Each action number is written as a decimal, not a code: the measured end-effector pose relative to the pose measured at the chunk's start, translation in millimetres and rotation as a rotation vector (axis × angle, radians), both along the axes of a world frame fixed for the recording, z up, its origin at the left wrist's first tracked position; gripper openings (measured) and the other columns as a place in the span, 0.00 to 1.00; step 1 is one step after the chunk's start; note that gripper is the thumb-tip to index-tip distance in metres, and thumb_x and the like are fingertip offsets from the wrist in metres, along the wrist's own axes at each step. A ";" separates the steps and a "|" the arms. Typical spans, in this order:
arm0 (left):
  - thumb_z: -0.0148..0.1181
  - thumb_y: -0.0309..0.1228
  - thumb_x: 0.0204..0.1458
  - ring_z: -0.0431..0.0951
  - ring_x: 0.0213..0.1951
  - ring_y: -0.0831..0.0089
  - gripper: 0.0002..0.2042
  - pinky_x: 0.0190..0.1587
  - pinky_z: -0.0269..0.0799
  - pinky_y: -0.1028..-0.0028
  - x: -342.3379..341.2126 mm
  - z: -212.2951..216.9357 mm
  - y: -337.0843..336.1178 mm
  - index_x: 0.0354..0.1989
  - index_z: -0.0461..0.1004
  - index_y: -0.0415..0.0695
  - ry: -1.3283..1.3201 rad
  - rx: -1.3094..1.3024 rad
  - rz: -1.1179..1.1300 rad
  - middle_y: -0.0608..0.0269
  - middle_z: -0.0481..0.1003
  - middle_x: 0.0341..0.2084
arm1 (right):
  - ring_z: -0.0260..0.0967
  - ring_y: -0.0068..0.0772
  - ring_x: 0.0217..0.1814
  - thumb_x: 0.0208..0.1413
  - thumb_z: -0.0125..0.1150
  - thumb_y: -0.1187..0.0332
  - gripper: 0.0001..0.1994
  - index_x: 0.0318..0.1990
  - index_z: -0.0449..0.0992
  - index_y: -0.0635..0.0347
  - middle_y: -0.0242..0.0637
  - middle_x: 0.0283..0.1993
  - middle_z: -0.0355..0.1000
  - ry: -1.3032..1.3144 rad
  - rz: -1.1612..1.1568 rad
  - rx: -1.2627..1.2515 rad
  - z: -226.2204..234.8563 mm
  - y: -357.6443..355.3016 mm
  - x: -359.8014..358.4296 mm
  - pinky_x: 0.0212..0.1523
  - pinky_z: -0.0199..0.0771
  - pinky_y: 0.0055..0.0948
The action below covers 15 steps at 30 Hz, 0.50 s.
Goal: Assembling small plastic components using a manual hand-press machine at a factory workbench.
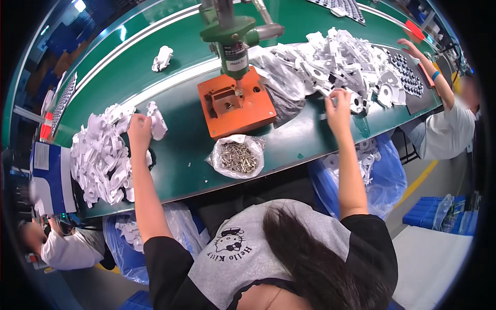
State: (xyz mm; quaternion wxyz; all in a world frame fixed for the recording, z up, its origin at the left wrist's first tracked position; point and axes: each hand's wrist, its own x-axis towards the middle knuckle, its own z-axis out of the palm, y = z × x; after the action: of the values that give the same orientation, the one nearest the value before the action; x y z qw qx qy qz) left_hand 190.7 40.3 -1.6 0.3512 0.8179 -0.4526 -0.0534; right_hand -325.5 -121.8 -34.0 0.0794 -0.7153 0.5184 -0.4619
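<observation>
My left hand (pixel 139 133) is at the right edge of a heap of white plastic parts (pixel 103 155). Its fingers are curled together, and whatever they grip is hidden. Right beside its thumb stands a single white plastic part (pixel 157 122). Over on the right, my right hand (pixel 338 111) reaches to the near edge of a larger pile of white plastic parts (pixel 320 62). Its bent fingers close on a white part there, mostly covered by the fingers. Between my hands sits an orange fixture block (pixel 250 120) under a green press head (pixel 235 51).
A clear bag of small metal screws (pixel 237 157) lies before the fixture. Behind runs a green conveyor belt (pixel 191 31) carrying one white part (pixel 163 58). Blue-lined bins (pixel 382 175) stand below the table edge. A co-worker's hand (pixel 412 47) is at the far right, near a dark tray (pixel 405 75).
</observation>
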 end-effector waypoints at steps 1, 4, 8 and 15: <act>0.52 0.35 0.54 0.70 0.19 0.75 0.10 0.21 0.65 0.74 -27.0 23.5 6.1 0.35 0.68 0.40 0.296 0.016 -0.038 0.60 0.71 0.19 | 0.66 0.46 0.46 0.53 0.57 0.71 0.08 0.36 0.68 0.67 0.47 0.41 0.66 0.038 0.077 -0.041 -3.0 -12.4 -17.8 0.46 0.68 0.36; 0.49 0.34 0.57 0.70 0.20 0.79 0.09 0.21 0.67 0.76 -44.6 20.0 23.6 0.38 0.69 0.42 0.891 -0.197 -0.203 0.67 0.71 0.22 | 0.66 0.26 0.31 0.56 0.57 0.67 0.08 0.38 0.71 0.63 0.33 0.32 0.68 -0.461 0.190 0.356 28.4 -22.3 -21.9 0.31 0.73 0.27; 0.49 0.36 0.59 0.76 0.36 0.75 0.11 0.36 0.75 0.71 -119.3 30.6 26.5 0.43 0.67 0.42 1.263 -0.333 -0.344 0.64 0.73 0.35 | 0.57 0.14 0.25 0.57 0.55 0.66 0.07 0.38 0.71 0.58 0.24 0.27 0.62 -0.825 0.133 0.654 60.2 -18.1 -19.4 0.28 0.71 0.22; 0.49 0.35 0.61 0.75 0.41 0.76 0.09 0.45 0.73 0.71 -209.0 32.0 27.6 0.44 0.65 0.45 1.733 -0.398 -0.462 0.64 0.73 0.39 | 0.68 0.39 0.52 0.49 0.57 0.81 0.08 0.36 0.68 0.62 0.40 0.44 0.71 -0.418 0.678 0.111 86.2 106.4 96.0 0.49 0.72 0.35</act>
State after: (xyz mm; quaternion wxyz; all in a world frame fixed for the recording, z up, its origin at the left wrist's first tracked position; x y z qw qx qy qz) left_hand -18.3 67.9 30.4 0.6827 0.3055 -0.1842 -0.6377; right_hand -229.5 -15.4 52.2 0.3694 -0.7311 0.2499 -0.5163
